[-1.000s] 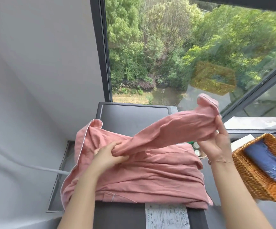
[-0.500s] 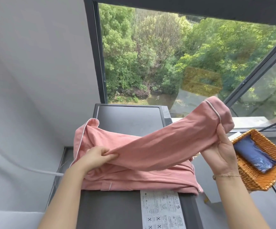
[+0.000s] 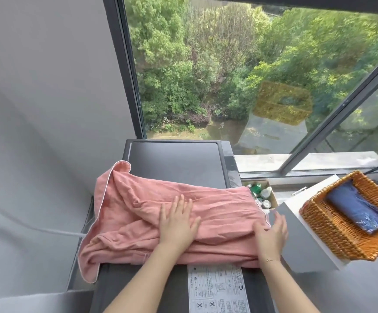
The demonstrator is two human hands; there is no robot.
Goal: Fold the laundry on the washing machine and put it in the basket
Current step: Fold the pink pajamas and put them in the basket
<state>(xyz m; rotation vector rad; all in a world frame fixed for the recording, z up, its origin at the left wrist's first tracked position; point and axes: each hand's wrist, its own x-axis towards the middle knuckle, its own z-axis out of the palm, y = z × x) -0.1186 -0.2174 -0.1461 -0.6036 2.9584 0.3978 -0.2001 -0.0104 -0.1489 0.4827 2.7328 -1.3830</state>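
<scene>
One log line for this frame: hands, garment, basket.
left hand: flat on pink garment | right hand: open at its right edge | basket: holds blue item

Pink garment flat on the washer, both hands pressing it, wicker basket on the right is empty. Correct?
Not quite: the wicker basket is not empty. The head view shows a folded dark blue garment lying inside it. The rest holds: the pink garment lies on the washing machine, with the left hand and right hand pressing on it, fingers straight.
</scene>
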